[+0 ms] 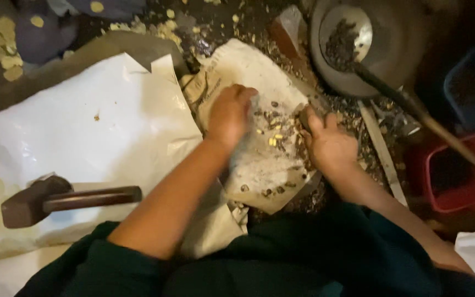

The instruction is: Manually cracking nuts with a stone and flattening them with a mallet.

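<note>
Both hands down on the board (259, 165): left hand (229, 115) curled loosely, knuckles over the scattered nut bits (273, 129), holding nothing I can see; right hand (328, 146) closed round a dark stone (305, 118) at the board's right edge. Bits lie between them; hammer (56, 199) well off left

Our dim floor workshop: hammer (56, 199), white sacks (83, 132), metal pan (380, 44) of shell scraps, plastic buckets (457, 170).

Left hand (229, 114) curled, knuckles up; right hand (328, 143) fingers folded, forearms extended forward
</note>
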